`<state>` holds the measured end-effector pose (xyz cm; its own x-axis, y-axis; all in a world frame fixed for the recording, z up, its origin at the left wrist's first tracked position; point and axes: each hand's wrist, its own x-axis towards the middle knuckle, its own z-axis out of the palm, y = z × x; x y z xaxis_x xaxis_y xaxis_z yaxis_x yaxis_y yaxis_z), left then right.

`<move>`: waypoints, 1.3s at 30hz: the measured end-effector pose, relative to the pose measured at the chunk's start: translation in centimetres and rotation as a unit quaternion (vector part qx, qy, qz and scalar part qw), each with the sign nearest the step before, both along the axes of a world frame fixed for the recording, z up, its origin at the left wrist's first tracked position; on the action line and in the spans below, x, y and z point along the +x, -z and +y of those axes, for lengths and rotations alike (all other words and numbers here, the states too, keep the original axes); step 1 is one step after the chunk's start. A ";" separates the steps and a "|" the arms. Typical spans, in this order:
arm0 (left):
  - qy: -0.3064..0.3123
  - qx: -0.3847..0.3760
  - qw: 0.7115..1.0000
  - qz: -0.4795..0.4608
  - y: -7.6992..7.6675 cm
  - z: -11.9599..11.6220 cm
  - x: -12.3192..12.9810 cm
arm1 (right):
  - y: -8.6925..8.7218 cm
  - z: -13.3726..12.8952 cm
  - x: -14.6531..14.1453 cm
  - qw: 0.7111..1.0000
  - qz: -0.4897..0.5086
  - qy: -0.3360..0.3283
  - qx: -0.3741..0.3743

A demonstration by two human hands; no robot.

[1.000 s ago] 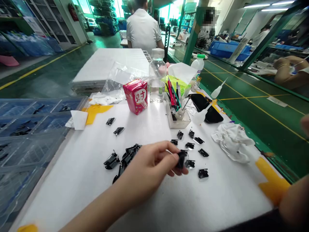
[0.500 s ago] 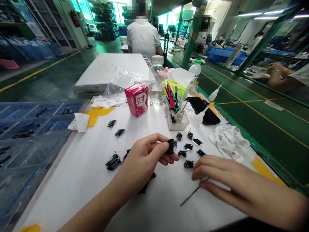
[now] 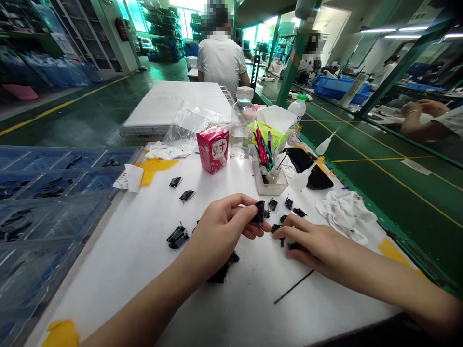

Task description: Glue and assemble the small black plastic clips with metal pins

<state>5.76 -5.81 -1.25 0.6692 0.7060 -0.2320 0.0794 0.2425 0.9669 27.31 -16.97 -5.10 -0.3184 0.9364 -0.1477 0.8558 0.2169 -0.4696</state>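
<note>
"Where's the piece?"

"A small black plastic part [image 3: 259,212], pinched closed in the left hand's [image 3: 219,226] fingers [image 3: 249,227], long axis roughly upright, I think; the fingers hide much of it."

"And the right hand [image 3: 313,243]?"

"Just beside it, fingers curled down on loose black parts [image 3: 280,228] on the tabletop [image 3: 119,270]; whether they grip, I can't tell."

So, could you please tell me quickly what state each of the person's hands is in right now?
Left hand: closed, pinching a small black part.
Right hand: half-curled, fingertips by other black parts; cannot tell whether it holds one.
</note>
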 end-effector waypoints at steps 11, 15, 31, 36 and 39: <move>-0.032 0.012 0.999 -0.020 -0.4 0.4 -0.2 | 0.5 4.7 -4.1 0.991 0.087 -0.053 0.081; -0.048 0.016 0.998 -0.029 -0.3 0.6 -0.3 | 0.2 5.3 -4.1 0.993 0.065 -0.050 0.090; -0.021 -0.029 0.999 -0.017 0.0 0.2 -0.2 | -1.1 0.5 3.2 0.986 -0.102 0.085 0.102; -0.013 -0.043 0.999 -0.009 -0.1 0.0 0.0 | 0.5 -0.3 3.2 0.985 -0.127 0.077 0.089; -0.023 -0.043 0.999 -0.005 0.0 0.0 0.0 | 1.0 -0.1 3.7 0.989 -0.120 0.055 0.072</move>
<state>5.81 -5.78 -1.23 0.6390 0.7138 -0.2865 0.0559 0.3284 0.9429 31.01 -17.08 -6.05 -0.1852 0.9803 -0.0684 0.9611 0.1662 -0.2207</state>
